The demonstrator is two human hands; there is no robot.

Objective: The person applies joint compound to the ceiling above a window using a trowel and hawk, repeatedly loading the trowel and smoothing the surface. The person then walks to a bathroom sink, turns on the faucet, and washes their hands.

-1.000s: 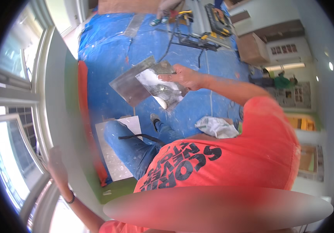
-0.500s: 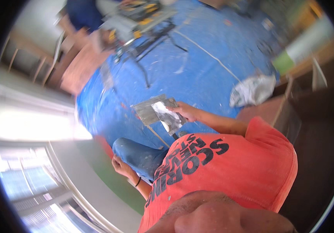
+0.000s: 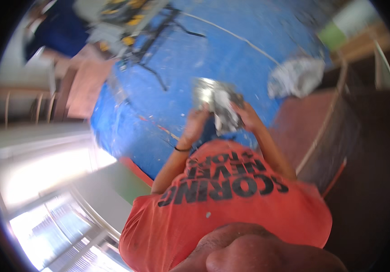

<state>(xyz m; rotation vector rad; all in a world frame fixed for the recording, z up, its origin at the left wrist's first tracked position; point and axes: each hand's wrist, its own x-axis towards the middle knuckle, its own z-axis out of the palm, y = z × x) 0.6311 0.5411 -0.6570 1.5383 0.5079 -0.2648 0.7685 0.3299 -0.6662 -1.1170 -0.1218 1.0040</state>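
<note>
In front of my red shirt, a wide flat metal blade and a smaller metal blade with white paste overlap, both blurred by motion. My left hand is closed at the lower left of the wide blade, gripping it. My right hand is closed on the right side of the smaller blade. The handles and most fingertips are too smeared to make out.
A blue sheet covers the floor. At the upper left stand a yellow-black saw stand and a person in dark blue. A white sack and brown boards are on the right; a bright window is at the left.
My left hand has risen from beside my knee to hold the wide blade. My right hand and both blades have moved nearer the middle of my body, and the view has swung round.
</note>
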